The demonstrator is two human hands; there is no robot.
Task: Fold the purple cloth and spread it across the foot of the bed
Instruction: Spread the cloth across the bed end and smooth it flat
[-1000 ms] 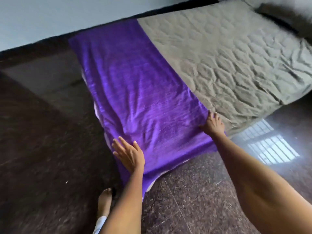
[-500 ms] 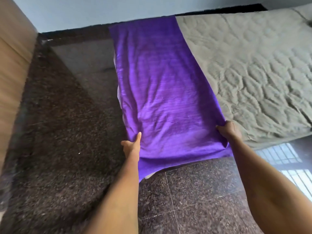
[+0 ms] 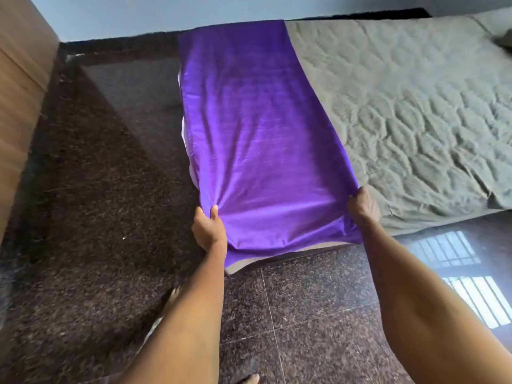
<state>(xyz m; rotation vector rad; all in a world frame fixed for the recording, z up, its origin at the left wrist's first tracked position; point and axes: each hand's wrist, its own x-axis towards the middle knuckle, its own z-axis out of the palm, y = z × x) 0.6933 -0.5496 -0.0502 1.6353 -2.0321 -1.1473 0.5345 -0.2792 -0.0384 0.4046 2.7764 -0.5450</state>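
Across the foot of the bed point(image 3: 401, 112) lies the purple cloth point(image 3: 249, 128), folded into a long band, its near end hanging over the mattress edge. Left hand point(image 3: 208, 230) pinches the near left corner; right hand point(image 3: 361, 206) grips the near right corner. Thin, glossy and limp, it should slide and wrinkle easily, so corners and edges look the best holds. Beside it are the rumpled grey quilted sheet point(image 3: 415, 151), a dark polished floor point(image 3: 304, 314) and a wooden panel point(image 3: 19, 92); nothing blocks the hands.
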